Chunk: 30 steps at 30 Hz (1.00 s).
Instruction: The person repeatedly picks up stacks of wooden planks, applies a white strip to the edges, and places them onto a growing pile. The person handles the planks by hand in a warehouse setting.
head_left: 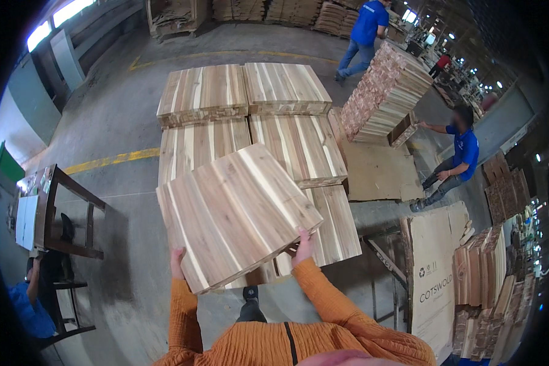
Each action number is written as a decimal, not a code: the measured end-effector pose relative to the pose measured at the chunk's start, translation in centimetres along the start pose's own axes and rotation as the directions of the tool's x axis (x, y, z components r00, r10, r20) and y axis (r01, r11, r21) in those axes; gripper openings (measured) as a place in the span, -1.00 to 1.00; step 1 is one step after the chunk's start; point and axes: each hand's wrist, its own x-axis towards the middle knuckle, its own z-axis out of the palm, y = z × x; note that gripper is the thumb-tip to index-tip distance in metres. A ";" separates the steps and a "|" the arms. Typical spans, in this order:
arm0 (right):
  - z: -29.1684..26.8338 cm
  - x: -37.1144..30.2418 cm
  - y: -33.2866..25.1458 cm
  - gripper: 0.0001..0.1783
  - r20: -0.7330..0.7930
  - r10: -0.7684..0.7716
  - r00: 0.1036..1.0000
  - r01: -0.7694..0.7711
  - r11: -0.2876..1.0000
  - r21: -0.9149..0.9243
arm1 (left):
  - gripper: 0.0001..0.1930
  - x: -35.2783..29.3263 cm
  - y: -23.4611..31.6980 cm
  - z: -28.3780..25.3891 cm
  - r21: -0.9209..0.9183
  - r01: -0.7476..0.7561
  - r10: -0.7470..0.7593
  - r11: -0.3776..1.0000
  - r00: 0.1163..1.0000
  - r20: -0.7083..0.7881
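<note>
Between my two hands is a striped wooden panel (238, 213), tilted and turned over the nearest stacks. My left hand (177, 262) grips its near left edge. At the near right corner my right hand (304, 246) has its fingers curled under the edge and the thumb on top. Under and beyond the panel stand stacks of similar panels in two columns; a far left stack (203, 88), a far right stack (287, 85) and a middle right stack (299, 146) show. The held panel hides much of the near left stack.
A person in a blue shirt (463, 149) reaches toward a tall wood stack (387, 91) on the right. Another person (366, 33) is at the back. A seated person (30, 305) is by a desk (58, 213) at left. A cardboard sheet (436, 274) stands near right.
</note>
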 end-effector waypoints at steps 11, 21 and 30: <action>11.2 3.0 6.1 -0.34 0.253 0.213 0.944 -0.217 0.976 -0.009 | -0.28 10.9 9.8 -4.5 0.578 -0.019 0.197 0.816 0.949 -0.247; 14.2 6.6 5.1 -0.53 0.353 0.425 0.834 -0.468 0.882 0.044 | -0.32 10.3 5.0 1.9 -0.064 -0.157 0.089 0.986 0.799 -0.595; 20.8 10.1 2.7 -0.30 0.419 0.484 0.768 -0.369 0.870 -0.328 | -0.41 19.1 10.1 4.4 0.042 -0.048 0.062 0.998 0.869 -0.491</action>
